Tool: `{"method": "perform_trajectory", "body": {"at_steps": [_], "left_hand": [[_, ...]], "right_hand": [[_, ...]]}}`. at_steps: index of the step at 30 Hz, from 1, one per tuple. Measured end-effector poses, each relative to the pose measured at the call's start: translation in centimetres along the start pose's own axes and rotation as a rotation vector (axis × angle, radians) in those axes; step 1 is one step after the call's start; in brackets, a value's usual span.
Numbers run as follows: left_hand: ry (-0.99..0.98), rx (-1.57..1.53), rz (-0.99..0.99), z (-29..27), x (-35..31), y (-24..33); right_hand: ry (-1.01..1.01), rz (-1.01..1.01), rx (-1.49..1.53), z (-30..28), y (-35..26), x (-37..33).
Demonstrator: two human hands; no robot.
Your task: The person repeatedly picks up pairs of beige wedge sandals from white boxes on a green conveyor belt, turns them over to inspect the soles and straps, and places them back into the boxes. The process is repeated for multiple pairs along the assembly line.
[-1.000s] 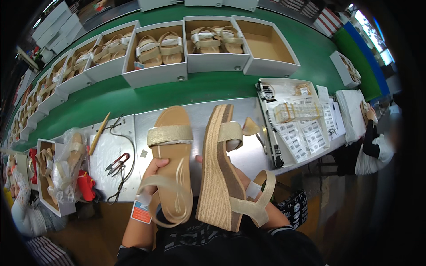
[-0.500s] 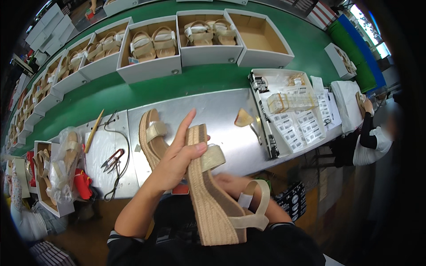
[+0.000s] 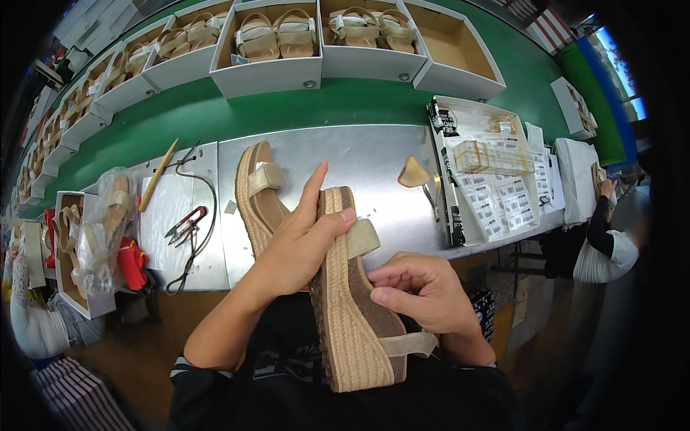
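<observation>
My left hand [image 3: 298,244] grips an espadrille wedge sandal [image 3: 352,309] near its toe, thumb over the front and index finger stretched out. The sandal is tilted, with its woven wedge side up and its heel toward my body. My right hand [image 3: 424,291] is at the brown insole edge, thumb and fingertips pinched together; whatever lies between them is hidden. Just below it hangs the gold ankle strap [image 3: 408,345]. A second wedge sandal [image 3: 262,187] lies on the metal worktop [image 3: 330,147], partly behind my left hand.
White shoeboxes [image 3: 269,75] with sandals line the green table [image 3: 359,100]; one box [image 3: 453,43] holds no shoes. A label tray [image 3: 496,194] stands right. Thread snips [image 3: 187,226], a yellow stick [image 3: 158,176] and a bagged sandal [image 3: 115,208] lie left. A co-worker [image 3: 607,244] sits far right.
My right hand has come out from behind the sandal to its insole edge, fingers pinched. The ankle strap has dropped lower. My left hand keeps its grip. The whole view has shifted slightly.
</observation>
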State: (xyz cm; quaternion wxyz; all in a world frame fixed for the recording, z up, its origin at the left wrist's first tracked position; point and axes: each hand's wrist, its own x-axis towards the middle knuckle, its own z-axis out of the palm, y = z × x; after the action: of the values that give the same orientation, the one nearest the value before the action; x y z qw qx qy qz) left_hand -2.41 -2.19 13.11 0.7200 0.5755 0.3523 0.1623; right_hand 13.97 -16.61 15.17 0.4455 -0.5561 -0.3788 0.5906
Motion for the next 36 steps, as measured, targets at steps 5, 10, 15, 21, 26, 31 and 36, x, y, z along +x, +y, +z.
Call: {"method": "perform_trajectory", "body": {"at_steps": [5,10,15,21,26,31,36], "left_hand": [[0.040,0.143,0.040,0.2,0.2,-0.9],[0.019,0.131,0.002,0.1,0.2,-0.5],[-0.005,0.116,-0.028,0.2,0.1,-0.6],[0.007,0.050,-0.104,-0.7,0.0,-0.8],[-0.002,0.086,-0.062,-0.6,0.5,-0.4],[0.015,0.175,-0.069,-1.4,0.6,-0.3],[0.006,0.254,-0.029,-1.2,0.4,-0.1]], "right_hand": [[0.122,-0.032,-0.256,1.4,-1.2,0.5],[0.340,-0.056,-0.440,-0.4,-1.3,3.2],[0.736,-0.431,-1.201,-9.0,7.3,9.8],[0.612,-0.144,-1.169,-9.3,8.9,10.2],[0.684,-0.258,-0.965,-9.1,9.7,8.8],[0.534,-0.328,-0.610,-3.5,2.7,3.7],[0.238,-0.562,-0.527,-0.4,-0.2,-1.1]]}}
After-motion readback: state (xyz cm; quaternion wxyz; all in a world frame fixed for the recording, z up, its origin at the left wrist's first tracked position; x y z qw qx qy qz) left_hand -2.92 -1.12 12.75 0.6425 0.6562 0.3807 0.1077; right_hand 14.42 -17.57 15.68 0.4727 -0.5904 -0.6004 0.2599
